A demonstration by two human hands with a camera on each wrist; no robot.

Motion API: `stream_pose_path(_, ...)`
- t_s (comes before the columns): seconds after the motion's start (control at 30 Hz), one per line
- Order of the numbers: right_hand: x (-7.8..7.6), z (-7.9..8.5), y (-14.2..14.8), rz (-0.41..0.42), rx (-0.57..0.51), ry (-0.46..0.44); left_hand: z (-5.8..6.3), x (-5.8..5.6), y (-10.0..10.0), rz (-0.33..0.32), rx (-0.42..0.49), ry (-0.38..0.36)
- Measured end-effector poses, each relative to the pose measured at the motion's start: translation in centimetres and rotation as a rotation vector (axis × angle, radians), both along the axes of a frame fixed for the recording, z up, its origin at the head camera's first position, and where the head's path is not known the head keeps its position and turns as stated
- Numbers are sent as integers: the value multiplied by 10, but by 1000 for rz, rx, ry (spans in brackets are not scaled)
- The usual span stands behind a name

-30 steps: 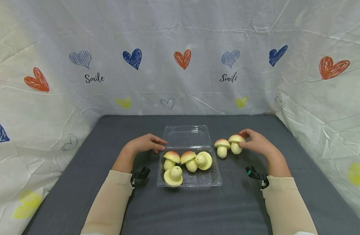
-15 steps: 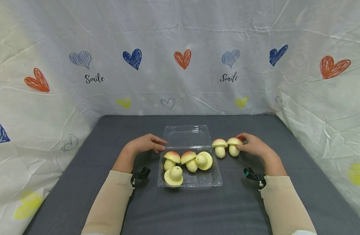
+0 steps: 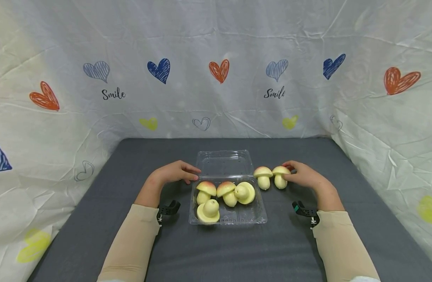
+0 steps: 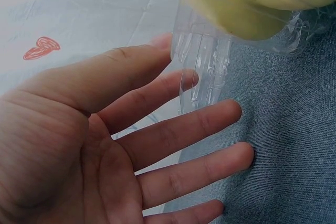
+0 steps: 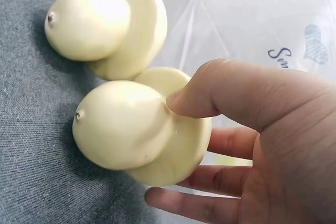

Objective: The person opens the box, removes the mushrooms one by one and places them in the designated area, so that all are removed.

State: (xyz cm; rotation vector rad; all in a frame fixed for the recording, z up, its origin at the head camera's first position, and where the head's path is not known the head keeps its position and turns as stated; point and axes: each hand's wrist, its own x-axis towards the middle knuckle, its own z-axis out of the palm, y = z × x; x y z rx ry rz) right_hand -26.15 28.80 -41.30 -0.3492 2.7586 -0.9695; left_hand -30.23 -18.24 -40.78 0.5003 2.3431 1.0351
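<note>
A clear plastic clamshell box [image 3: 245, 214] lies in the middle with its lid [image 3: 223, 164] laid back. Several toy mushrooms [image 3: 208, 211] with pale stems and reddish caps are in its base. My left hand [image 3: 173, 171] is at the box's back left corner, fingers spread, thumb tip [image 4: 164, 41] against the clear plastic. Right of the box, my right hand [image 3: 304, 174] pinches a mushroom [image 3: 280, 181] by its cap, thumb [image 5: 210, 90] on the underside beside the stem. Another mushroom [image 3: 263, 179] stands just left of it, close to the box's right edge.
The dark grey cloth-covered table [image 3: 237, 254] reaches back to a white curtain [image 3: 216, 102] printed with hearts and "Smile". Black wrist straps [image 3: 169, 208] with cameras sit on both wrists.
My right hand has slid a little left with its mushroom, and the neighbouring mushroom has shifted left towards the box too. The left hand has stayed at the corner.
</note>
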Motion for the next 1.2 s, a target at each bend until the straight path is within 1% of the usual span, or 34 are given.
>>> stream_pose_path(0.3, 4, 7, -4, 16, -52, 28, 0, 0, -1, -8, 7, 2)
stream_pose_path(0.53, 7, 17, -10, 44, -36, 97, -1, 0, -1, -11, 10, 1)
stream_pose_path(0.63, 9, 23, -14, 55, -51, 116, -1, 0, -1, -9, 9, 0)
stream_pose_path(0.83, 17, 37, -25, 82, -81, 157, -2, -1, -1, -5, 0, 1)
stream_pose_path(1.0, 24, 47, -36, 92, -79, 179, -1, -1, -1, 4, -5, -2)
stream_pose_path(1.2, 33, 56, -51, 146, -69, 221, -1, -1, -1, -2, -5, -4)
